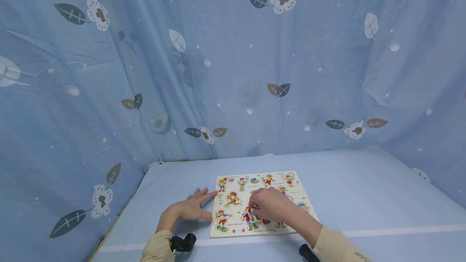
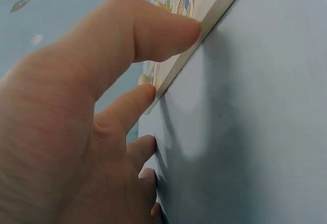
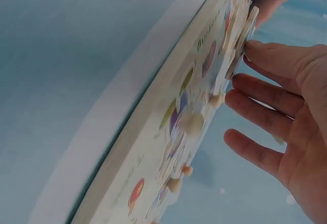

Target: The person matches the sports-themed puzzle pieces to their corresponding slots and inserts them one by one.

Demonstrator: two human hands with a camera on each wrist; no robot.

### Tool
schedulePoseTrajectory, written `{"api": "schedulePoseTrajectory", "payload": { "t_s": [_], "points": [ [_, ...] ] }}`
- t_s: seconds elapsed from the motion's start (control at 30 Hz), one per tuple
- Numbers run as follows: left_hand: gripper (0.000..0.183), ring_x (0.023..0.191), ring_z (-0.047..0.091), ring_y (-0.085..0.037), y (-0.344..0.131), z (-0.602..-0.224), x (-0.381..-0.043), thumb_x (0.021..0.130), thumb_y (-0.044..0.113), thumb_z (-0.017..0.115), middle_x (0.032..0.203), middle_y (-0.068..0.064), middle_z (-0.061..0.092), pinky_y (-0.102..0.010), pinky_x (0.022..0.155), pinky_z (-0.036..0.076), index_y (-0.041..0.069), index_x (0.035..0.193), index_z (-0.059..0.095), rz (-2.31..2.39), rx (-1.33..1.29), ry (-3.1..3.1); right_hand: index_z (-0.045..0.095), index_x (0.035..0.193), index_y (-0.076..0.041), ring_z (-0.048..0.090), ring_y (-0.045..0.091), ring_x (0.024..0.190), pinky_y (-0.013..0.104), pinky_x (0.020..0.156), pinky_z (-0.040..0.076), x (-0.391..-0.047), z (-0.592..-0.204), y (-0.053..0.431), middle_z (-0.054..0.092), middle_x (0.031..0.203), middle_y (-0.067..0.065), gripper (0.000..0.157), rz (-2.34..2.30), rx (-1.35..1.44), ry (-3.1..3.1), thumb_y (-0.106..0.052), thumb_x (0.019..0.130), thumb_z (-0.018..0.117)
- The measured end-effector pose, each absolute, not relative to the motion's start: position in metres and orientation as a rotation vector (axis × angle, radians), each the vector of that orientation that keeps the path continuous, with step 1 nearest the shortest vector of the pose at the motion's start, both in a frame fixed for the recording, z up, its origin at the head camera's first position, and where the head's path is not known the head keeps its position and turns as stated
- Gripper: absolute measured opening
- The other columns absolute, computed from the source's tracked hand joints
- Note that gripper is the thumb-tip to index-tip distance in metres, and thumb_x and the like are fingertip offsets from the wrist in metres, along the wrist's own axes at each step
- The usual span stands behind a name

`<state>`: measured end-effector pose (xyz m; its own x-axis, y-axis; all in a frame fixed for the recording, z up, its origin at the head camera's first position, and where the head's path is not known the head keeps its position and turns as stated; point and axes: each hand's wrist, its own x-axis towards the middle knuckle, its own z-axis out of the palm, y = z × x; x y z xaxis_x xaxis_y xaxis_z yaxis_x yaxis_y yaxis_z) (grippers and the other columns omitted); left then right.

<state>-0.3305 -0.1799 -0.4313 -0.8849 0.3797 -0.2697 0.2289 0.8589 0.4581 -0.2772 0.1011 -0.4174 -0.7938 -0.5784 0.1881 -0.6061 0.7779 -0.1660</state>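
A white wooden peg puzzle board (image 1: pixel 216 233) with printed sports figures lies flat on the table. My right hand (image 1: pixel 274 205) is over its front middle, pinching a flat wooden puzzle piece (image 3: pixel 241 45) between thumb and fingers; the piece stands tilted at the board's surface. The held piece's picture is mostly hidden by the fingers. At the board's left edge, my left hand (image 1: pixel 190 207) has its fingers spread, with thumb and index fingertip touching the edge. Near it on the board are a runner piece (image 1: pixel 233 200) and a skateboarder piece (image 1: pixel 221 220).
Other figure pieces with round wooden knobs (image 3: pixel 192 125) sit across the board. A pale blue cloth (image 1: pixel 356 189) covers the table, crossed by a white stripe (image 1: pixel 393 230) near the front. A blue patterned curtain (image 1: pixel 233 51) hangs behind. Black wrist mounts (image 1: pixel 183 242) sit below the hands.
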Motion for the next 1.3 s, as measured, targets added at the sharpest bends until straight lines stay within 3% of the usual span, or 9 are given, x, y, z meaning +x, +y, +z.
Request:
{"api": "schedulePoseTrajectory", "payload": {
  "t_s": [0.5,0.93,1.3],
  "points": [
    [0.093,0.151,0.004,-0.043,-0.181,-0.435,-0.335,0.073,0.047,0.078,0.164,-0.017,0.019,-0.065,0.119,0.004,0.025,0.154,0.037,0.579,0.46,2.684,0.076,0.09,-0.018,0.052,-0.003,0.069,0.019,0.063,0.048,-0.276,-0.42,0.094,0.066,0.087,-0.011,0.004,0.359,1.079,-2.829,-0.017,0.087,0.073],
    [0.093,0.151,0.008,-0.043,-0.18,-0.428,-0.33,0.071,0.045,0.079,0.163,-0.016,0.022,-0.066,0.119,0.007,0.025,0.153,0.039,0.565,0.437,2.712,0.073,0.083,-0.021,0.044,0.0,0.065,0.02,0.059,0.041,-0.271,-0.421,0.09,0.055,0.075,-0.015,0.012,0.246,1.022,-2.845,-0.022,0.075,0.082],
    [0.093,0.15,0.007,-0.044,-0.182,-0.435,-0.332,0.069,0.043,0.079,0.163,-0.016,0.022,-0.067,0.118,0.005,0.024,0.152,0.041,0.626,0.46,2.691,0.072,0.083,-0.022,0.045,0.0,0.068,0.022,0.06,0.042,-0.268,-0.426,0.094,0.057,0.079,-0.016,0.01,0.32,1.015,-2.843,-0.022,0.076,0.079]
  ]
}}
